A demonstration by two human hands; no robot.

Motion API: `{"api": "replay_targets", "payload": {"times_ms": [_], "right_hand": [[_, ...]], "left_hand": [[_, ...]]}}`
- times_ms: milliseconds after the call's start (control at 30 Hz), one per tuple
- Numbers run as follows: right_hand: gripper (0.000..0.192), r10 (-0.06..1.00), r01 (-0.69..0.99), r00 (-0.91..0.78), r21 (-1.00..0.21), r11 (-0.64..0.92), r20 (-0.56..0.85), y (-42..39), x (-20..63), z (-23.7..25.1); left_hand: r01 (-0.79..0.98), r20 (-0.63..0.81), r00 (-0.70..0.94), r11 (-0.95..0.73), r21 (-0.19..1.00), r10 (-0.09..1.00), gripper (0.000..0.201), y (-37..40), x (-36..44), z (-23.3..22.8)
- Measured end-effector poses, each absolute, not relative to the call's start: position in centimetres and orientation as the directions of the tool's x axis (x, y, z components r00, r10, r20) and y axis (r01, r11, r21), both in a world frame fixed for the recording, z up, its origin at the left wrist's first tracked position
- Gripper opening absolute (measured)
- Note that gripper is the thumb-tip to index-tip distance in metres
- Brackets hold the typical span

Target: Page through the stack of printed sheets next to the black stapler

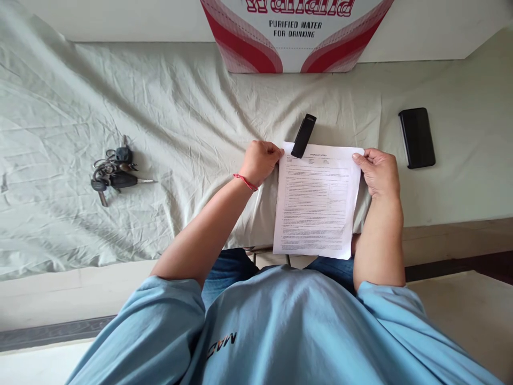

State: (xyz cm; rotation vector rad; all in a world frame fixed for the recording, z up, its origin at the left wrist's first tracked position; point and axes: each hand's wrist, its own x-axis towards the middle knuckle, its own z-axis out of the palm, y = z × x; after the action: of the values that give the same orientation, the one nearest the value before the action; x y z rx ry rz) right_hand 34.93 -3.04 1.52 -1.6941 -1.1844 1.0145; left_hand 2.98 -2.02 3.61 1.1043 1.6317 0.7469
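A printed sheet of paper (312, 214), headed "Overleaf Notes", hangs partly over the front edge of the cloth-covered table. Its top left corner is pinched in my left hand (261, 159), which has a red thread around the wrist. My right hand (379, 170) grips the top right corner, thumb on top of the page. A narrow black object (303, 136), much like a stapler from above, overlaps the sheet's upper edge between both hands. Neither hand touches it. Whether more sheets lie under the top one, I cannot tell.
On the left, a bunch of keys (118, 172) lies on the wrinkled cloth (192, 107). A black phone (417, 138) rests to the right. Behind the paper stands a red and white drinking-water carton (296, 40), at the table's back.
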Motion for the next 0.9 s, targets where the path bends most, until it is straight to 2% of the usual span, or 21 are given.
{"api": "replay_targets", "payload": {"times_ms": [333, 533, 700, 900], "right_hand": [[0.035, 0.964, 0.346, 0.226, -0.914, -0.212, -0.139, -3.0, 35.06, 1.16], [0.04, 0.967, 0.364, 0.223, -0.91, -0.201, -0.124, -3.02, 35.29, 0.82], [0.047, 0.966, 0.384, 0.211, -0.896, -0.221, -0.148, -3.02, 35.32, 1.03], [0.054, 0.962, 0.396, 0.226, -0.887, -0.237, -0.156, -3.02, 35.03, 1.44]], "left_hand": [[0.342, -0.372, -0.085, 0.377, 0.861, 0.924, 0.042, -2.0, 2.91, 3.16], [0.235, -0.347, -0.111, 0.364, 0.901, 0.931, 0.027, -2.44, 3.21, 2.83], [0.215, -0.362, -0.117, 0.379, 0.9, 0.925, 0.027, -2.41, 3.25, 3.13], [0.102, -0.425, -0.071, 0.43, 0.897, 0.902, 0.024, -2.13, 3.01, 3.6]]}}
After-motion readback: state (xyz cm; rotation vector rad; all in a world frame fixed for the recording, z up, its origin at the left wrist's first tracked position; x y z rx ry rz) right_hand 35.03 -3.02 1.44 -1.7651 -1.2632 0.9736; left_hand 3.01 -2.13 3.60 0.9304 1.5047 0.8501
